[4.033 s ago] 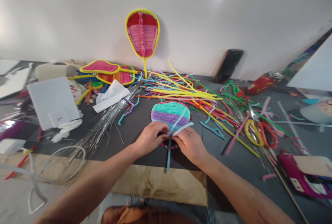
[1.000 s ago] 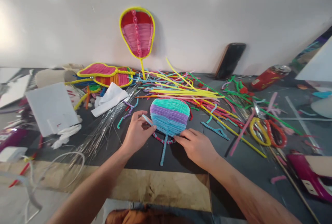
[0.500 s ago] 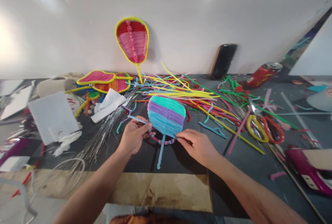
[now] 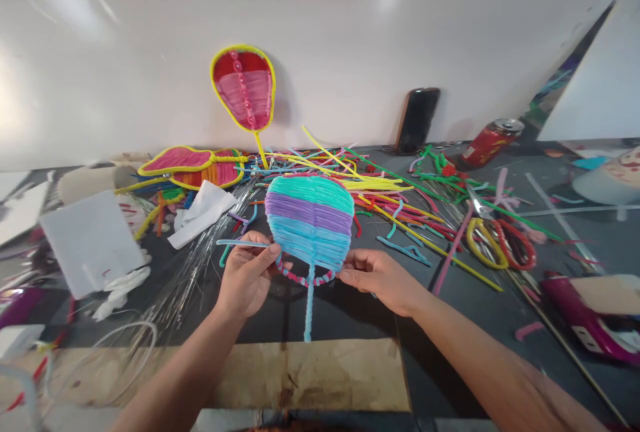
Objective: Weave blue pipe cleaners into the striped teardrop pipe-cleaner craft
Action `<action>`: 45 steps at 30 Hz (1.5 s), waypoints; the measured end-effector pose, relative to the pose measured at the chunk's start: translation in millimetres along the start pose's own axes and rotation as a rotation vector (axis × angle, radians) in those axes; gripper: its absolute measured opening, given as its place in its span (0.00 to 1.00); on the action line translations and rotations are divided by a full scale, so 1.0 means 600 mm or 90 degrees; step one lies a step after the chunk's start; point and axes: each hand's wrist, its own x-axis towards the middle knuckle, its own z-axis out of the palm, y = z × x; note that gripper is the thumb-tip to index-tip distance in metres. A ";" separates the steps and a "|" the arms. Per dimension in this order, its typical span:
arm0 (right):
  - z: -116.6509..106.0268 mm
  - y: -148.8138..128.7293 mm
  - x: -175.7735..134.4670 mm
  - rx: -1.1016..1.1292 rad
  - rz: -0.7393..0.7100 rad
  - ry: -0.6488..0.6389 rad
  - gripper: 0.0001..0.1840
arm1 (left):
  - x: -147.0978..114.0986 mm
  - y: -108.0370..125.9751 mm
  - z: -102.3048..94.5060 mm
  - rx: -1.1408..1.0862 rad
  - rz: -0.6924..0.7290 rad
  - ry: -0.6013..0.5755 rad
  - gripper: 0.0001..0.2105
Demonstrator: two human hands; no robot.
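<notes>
Between my hands is a fan-shaped pipe-cleaner piece (image 4: 310, 219), striped green, purple and blue, with a twisted blue stem pointing down. Its lower rim, wrapped in red and pale blue, curves open below the blue rows. My left hand (image 4: 249, 275) pinches the left edge with thumb and fingers, and a light blue pipe cleaner (image 4: 240, 243) sticks out leftward from that grip. On the opposite side, my right hand (image 4: 377, 279) has its thumb and fingers closed on the right edge near the lower rim.
Behind lie loose pipe cleaners (image 4: 370, 182). A finished pink and red fan (image 4: 245, 89) leans on the white wall, near a phone (image 4: 417, 120). To the right are a red can (image 4: 493, 143), scissors (image 4: 515, 245) and a purple glue gun (image 4: 580, 319); white paper (image 4: 93, 242) lies left.
The striped fan is closer to me and looks larger, its face turned more toward the camera. My right hand has shifted its grip along the right edge. The whole view has shifted slightly.
</notes>
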 end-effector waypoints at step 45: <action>0.030 0.014 -0.006 -0.166 -0.194 0.061 0.14 | -0.023 -0.062 0.022 0.013 -0.184 -0.140 0.13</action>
